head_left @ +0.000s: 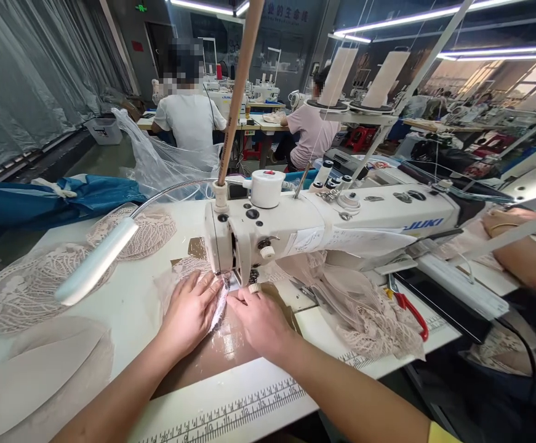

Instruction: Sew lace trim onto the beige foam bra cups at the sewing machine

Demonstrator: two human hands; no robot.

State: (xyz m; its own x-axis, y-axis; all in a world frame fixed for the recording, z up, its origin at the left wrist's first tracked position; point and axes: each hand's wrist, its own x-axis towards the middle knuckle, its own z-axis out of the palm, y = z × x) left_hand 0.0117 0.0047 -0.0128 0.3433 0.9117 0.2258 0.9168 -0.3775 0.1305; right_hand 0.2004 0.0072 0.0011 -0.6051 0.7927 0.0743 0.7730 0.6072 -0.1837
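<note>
A small lace piece (pixel 165 288) lay under and just left of the left fingers, its pale edge strip (pixel 220 307) running between the two hands, close below the needle area of the white sewing machine (pixel 272 224). The left hand (pixel 190 311) was spread flat, its fingers stretched out nearly side by side and pressed down on the lace. The right hand (pixel 264 321) had its fingers bent, tips beside the strip; whether they pinched it I could not tell. A thimble-like band (pixel 254 288) sat on one right finger.

Beneath the fingers was a shiny brown sheet (pixel 221 357), and nearer the wearer, below both hands, a printed ruler scale (pixel 235 413). Right of the right fingers lay a lace bundle (pixel 364 320), with red-handled scissors (pixel 413 314) beyond it and a black flat device (pixel 443 301) farther out. Left of the left fingers, a lamp (pixel 99 261) leaned over more lace panels (pixel 41 286), with smooth pale pieces (pixel 28 381) nearer the wearer. Well ahead of the fingers sat a person in a white shirt (pixel 188 126) and another in pink (pixel 312 132); a co-worker's arm (pixel 526 246) reached in far right.
</note>
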